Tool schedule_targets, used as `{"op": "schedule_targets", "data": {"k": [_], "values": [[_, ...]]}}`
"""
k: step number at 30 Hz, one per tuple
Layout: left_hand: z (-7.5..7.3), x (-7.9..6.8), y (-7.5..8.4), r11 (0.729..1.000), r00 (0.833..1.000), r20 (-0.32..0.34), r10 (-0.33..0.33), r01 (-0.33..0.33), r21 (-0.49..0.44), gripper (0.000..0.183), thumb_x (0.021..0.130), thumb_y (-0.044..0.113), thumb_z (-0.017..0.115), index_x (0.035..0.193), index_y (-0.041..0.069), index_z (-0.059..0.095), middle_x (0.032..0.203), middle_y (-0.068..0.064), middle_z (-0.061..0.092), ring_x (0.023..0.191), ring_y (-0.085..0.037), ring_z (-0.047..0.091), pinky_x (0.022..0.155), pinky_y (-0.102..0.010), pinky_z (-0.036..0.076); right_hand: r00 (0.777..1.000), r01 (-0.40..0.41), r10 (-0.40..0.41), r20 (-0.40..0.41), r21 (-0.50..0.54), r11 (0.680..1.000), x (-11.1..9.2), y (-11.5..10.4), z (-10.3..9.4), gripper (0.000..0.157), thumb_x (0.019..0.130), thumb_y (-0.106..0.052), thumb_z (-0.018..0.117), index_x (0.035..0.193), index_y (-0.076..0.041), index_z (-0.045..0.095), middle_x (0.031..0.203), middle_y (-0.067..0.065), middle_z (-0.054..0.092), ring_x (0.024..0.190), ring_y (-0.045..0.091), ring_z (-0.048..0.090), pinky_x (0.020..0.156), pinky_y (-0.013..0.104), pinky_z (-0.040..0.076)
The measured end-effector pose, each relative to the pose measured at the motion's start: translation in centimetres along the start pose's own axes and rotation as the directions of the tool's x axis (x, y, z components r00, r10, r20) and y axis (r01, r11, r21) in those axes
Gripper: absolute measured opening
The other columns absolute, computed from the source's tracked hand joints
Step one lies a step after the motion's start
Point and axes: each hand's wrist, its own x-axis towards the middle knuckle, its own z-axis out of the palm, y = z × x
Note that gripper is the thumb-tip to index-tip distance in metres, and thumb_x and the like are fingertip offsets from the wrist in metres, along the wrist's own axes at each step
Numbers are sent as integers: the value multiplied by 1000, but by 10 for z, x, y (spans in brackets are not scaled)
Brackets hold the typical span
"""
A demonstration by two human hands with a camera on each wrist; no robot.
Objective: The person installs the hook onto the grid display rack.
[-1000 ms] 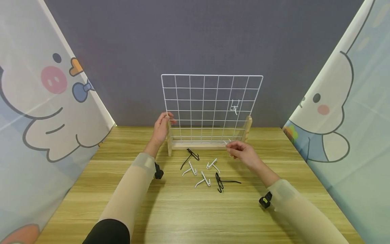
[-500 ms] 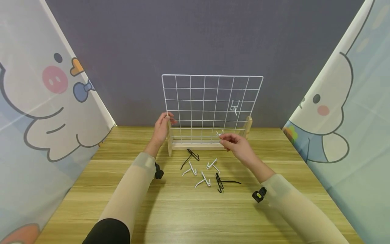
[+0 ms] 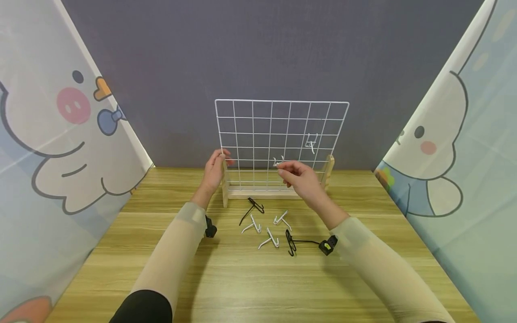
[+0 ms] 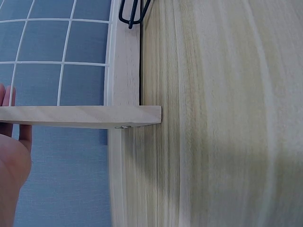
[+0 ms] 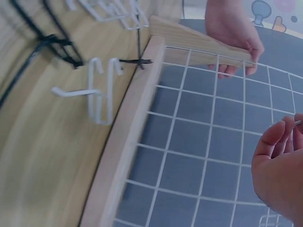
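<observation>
A white wire grid panel (image 3: 262, 140) stands upright in a wooden stand (image 3: 262, 194). My left hand (image 3: 213, 170) grips the top of the stand's left post, fingers curled round it at the grid's edge; the left wrist view shows the post (image 4: 80, 114) between thumb and fingers. In front of the grid's lower middle, my right hand (image 3: 300, 179) pinches a white wire hook (image 3: 277, 161), its two prongs pointing up. The right wrist view shows the right hand (image 5: 281, 161), with most of that hook out of frame. Another white hook (image 3: 310, 144) hangs at the grid's upper right.
On the wood-grain table (image 3: 250, 282) before the stand lie several loose hooks, among them a white hook (image 3: 269, 238), a black hook (image 3: 291, 242) and another black hook (image 3: 252, 209). A grey panel (image 3: 258, 49) rises behind; cartoon-printed curtains (image 3: 60, 112) flank both sides.
My right hand has moved left and up with the white hook, from low at the right of the stand to before the grid's lower middle. The left hand stays on the post.
</observation>
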Motion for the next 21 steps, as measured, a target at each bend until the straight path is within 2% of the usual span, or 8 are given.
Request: {"op": "schedule_targets", "data": {"k": [2, 5, 10, 12, 17, 19, 21], "values": [[0, 0, 0, 1000, 1000, -4, 2, -2, 0, 38, 117, 19, 37, 136, -9, 53, 113, -24, 70, 116, -42, 69, 105, -34, 52, 1000, 14, -14, -4, 10, 1000, 5, -4, 4, 23, 107, -20, 73, 126, -7, 74, 101, 1, 70, 84, 18, 61, 73, 27, 56], [0, 0, -1, 1000, 1000, -7, 7, -7, -8, 37, 116, 18, 36, 135, -9, 55, 115, -27, 69, 117, -46, 68, 105, -34, 52, 999, 32, -32, -12, 32, 999, 12, -11, 10, 24, 106, -19, 74, 126, -6, 75, 101, 2, 70, 82, 18, 60, 72, 27, 55], [0, -1, -1, 1000, 1000, -7, 9, -9, 10, 37, 116, 19, 36, 134, -8, 55, 121, -37, 66, 118, -45, 67, 100, -30, 52, 998, 46, -44, -36, 62, 997, 24, -18, 21, 23, 105, -17, 75, 125, -5, 75, 97, -3, 71, 80, 16, 60, 70, 28, 54], [-1, -2, -1, 1000, 1000, -2, 9, -9, 17, 38, 117, 20, 36, 135, -7, 55, 122, -39, 65, 119, -45, 67, 98, -28, 52, 998, 52, -49, -49, 66, 996, 28, -20, 25, 21, 105, -16, 75, 124, -6, 76, 97, 1, 72, 79, 16, 60, 69, 26, 53], [-1, -1, -1, 1000, 1000, 17, 3, -3, 10, 40, 117, 22, 35, 138, -8, 52, 128, -43, 62, 126, -55, 63, 91, -26, 52, 996, 57, -51, -76, 78, 995, 39, -23, 33, 20, 105, -16, 75, 122, -6, 77, 93, 7, 67, 77, 19, 57, 65, 23, 50], [-1, -1, -2, 1000, 1000, 19, 0, 0, 7, 41, 118, 23, 35, 138, -8, 52, 129, -44, 61, 128, -57, 61, 89, -27, 51, 995, 55, -48, -84, 84, 995, 43, -24, 35, 22, 105, -17, 74, 124, -5, 76, 90, 3, 66, 76, 18, 56, 65, 22, 49], [-2, -1, -2, 1000, 1000, 19, -1, 1, 4, 41, 118, 23, 35, 138, -8, 52, 129, -44, 61, 128, -57, 62, 92, -28, 51, 995, 53, -45, -90, 91, 994, 47, -26, 37, 26, 105, -17, 75, 126, -2, 75, 90, -1, 65, 74, 17, 56, 65, 22, 48]]}}
